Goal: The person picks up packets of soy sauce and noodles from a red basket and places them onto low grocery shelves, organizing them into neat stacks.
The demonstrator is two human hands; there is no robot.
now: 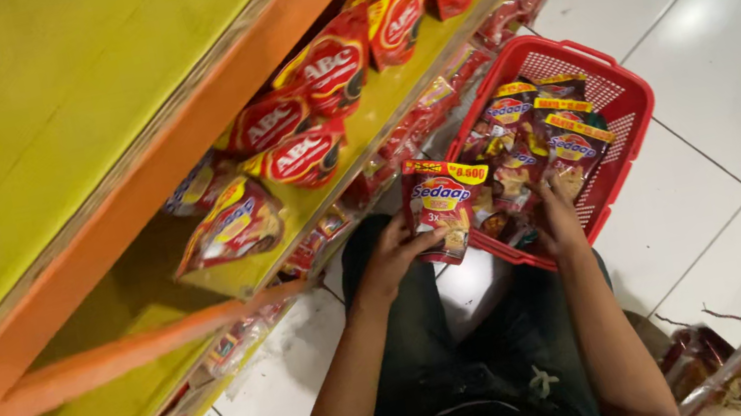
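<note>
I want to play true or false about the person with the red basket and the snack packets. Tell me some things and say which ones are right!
1. The basket is red. True.
2. The left hand holds a packet in its grip. True.
3. The basket is empty. False: several packets lie in it.
4. The right hand is up on the top shelf. False: it reaches into the basket, at the packets there.
5. The shelves are yellow with orange edges. True.
6. The floor is covered in green carpet. False: it is white tile.
</note>
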